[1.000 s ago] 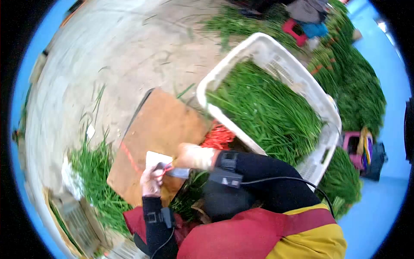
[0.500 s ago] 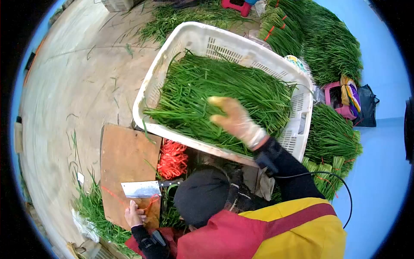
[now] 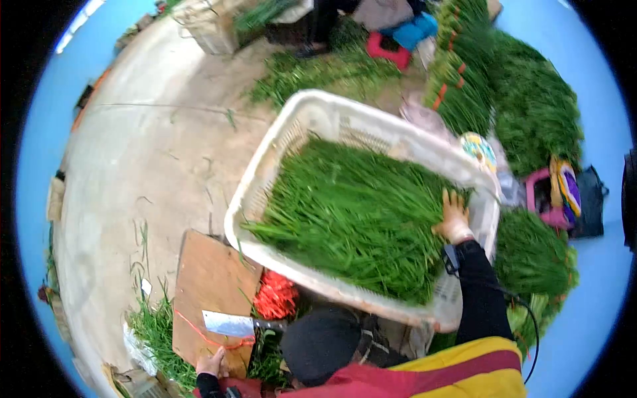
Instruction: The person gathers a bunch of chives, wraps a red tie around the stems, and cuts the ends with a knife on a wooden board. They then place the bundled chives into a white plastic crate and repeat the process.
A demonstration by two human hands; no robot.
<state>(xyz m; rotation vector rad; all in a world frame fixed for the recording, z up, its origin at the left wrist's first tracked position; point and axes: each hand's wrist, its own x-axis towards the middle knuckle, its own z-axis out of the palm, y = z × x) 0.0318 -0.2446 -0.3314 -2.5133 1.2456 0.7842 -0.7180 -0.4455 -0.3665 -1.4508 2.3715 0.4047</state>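
Observation:
My right hand [image 3: 454, 217], with a pale cuff at the wrist, rests with fingers spread on the right end of a heap of long green chives [image 3: 352, 212]. The chives lie in a large white plastic crate [image 3: 302, 272]. My left hand [image 3: 212, 362] is at the lower end of a brown wooden board [image 3: 215, 272], its fingers closed on a thin red tie string [image 3: 194, 326]. Just above that hand, a cleaver [image 3: 227, 324] lies flat on the board, its dark handle pointing right. A bundle of red ties [image 3: 275, 295] sits between board and crate.
Tied chive bundles [image 3: 537, 99] are stacked along the blue wall at right, with more chives [image 3: 531, 252] below. A pink stool [image 3: 539, 192] and dark bag [image 3: 589, 202] stand there. Loose leaves [image 3: 156, 331] lie left of the board. Another person's dark-clad leg [image 3: 322, 26] shows at the back.
My right hand has moved right across the chives, from the middle of the crate to its right end. The view has shifted, so everything sits lower and further right. My left hand stays by the board.

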